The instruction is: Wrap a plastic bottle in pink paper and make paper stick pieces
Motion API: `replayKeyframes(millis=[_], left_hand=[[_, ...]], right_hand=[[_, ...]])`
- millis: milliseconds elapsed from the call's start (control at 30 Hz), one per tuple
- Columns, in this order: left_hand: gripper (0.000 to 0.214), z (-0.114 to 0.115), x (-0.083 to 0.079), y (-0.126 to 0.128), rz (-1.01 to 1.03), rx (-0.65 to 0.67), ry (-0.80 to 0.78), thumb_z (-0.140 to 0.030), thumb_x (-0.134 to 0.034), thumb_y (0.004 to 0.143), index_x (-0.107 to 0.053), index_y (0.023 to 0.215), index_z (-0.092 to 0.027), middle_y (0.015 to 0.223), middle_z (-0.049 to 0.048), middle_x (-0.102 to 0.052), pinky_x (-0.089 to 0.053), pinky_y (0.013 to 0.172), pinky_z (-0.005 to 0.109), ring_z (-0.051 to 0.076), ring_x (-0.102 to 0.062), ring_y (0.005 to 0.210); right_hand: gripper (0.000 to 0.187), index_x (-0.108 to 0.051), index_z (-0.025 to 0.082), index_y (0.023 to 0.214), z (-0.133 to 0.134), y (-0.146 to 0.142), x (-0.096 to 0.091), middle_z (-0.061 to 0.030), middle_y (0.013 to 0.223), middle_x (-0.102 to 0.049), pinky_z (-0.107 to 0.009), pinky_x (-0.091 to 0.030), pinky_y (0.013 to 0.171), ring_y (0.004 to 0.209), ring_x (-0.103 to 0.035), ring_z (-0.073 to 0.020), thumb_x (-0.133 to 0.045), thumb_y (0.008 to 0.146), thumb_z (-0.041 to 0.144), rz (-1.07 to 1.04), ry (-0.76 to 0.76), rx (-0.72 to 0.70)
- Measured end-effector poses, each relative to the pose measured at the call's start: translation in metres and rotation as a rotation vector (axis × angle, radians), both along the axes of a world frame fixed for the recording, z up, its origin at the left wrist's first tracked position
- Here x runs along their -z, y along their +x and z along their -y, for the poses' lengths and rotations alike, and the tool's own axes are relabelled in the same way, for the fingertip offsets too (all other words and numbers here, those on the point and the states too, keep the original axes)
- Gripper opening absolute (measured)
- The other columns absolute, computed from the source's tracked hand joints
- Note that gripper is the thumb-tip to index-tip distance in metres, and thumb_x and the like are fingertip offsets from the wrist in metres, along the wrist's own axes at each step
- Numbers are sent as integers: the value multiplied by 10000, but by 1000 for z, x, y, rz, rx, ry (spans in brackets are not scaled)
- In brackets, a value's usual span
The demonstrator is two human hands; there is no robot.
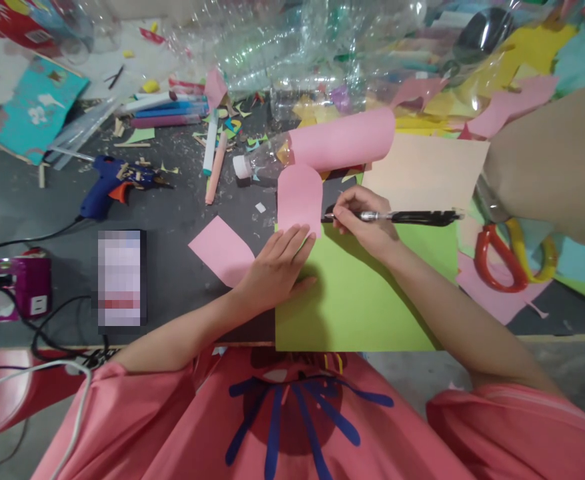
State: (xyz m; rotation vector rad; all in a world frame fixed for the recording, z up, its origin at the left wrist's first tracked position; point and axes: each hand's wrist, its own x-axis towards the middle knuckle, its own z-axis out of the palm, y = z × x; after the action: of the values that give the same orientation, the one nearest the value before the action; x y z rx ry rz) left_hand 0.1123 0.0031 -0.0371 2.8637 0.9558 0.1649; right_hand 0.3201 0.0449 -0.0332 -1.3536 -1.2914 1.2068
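Under the fingers of my left hand point(279, 267), which lie flat and slightly spread, is a pink paper piece with a rounded top point(299, 193). That piece overlaps the upper left corner of a green sheet of paper point(367, 293). My right hand point(367, 217) pinches a black pen point(417, 217) close to the pink piece's right edge, the pen lying nearly level. Left of my left hand rests a second pink paper piece point(222, 250). Just beyond the hands lies a plastic bottle wrapped in pink paper point(342, 140), its white cap pointing left.
Scissors with red and yellow handles point(502, 257) lie at the right on paper scraps. On the left are a blue glue gun point(117, 180) with its cord and a phone point(119, 280). Markers point(172, 110), clear plastic bottles point(292, 47) and coloured scraps crowd the back.
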Motion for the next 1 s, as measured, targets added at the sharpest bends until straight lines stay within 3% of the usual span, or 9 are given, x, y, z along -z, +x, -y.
replayKeyframes(millis=[300,500,700,1000], left_hand=[[710,0,-1,1,-21,-10,-47,-474,-439,937,-323,1452,1,1487,248,-416,-335,1131,484,351,-395,1391],[706,-1,-5,2,-33,-21,-89,-449,-465,926,-326,1456,-3,1492,244,-413,-325,1138,485,352,-386,1398],[697,-1,-8,3,-58,-28,-105,-444,-461,928,-326,1459,-13,1497,234,-412,-324,1138,484,348,-378,1404],[711,-1,-7,3,-52,-31,-82,-446,-492,916,-326,1457,-16,1490,230,-423,-331,1137,472,339,-386,1399]], right_hand=[[413,-480,207,567,-2,0,8,37,505,-607,-229,-404,427,398,-526,-83,-714,740,500,56,-43,20],[332,-524,210,596,-4,0,3,45,506,-597,-226,-372,416,399,-506,-79,-713,746,438,92,-30,-1],[409,-418,224,511,-4,-2,3,57,410,-513,-245,-369,442,386,-475,-92,-676,787,382,119,5,21],[408,-387,225,503,-3,-2,2,66,395,-448,-253,-344,468,400,-415,-90,-653,808,280,191,26,-3]])
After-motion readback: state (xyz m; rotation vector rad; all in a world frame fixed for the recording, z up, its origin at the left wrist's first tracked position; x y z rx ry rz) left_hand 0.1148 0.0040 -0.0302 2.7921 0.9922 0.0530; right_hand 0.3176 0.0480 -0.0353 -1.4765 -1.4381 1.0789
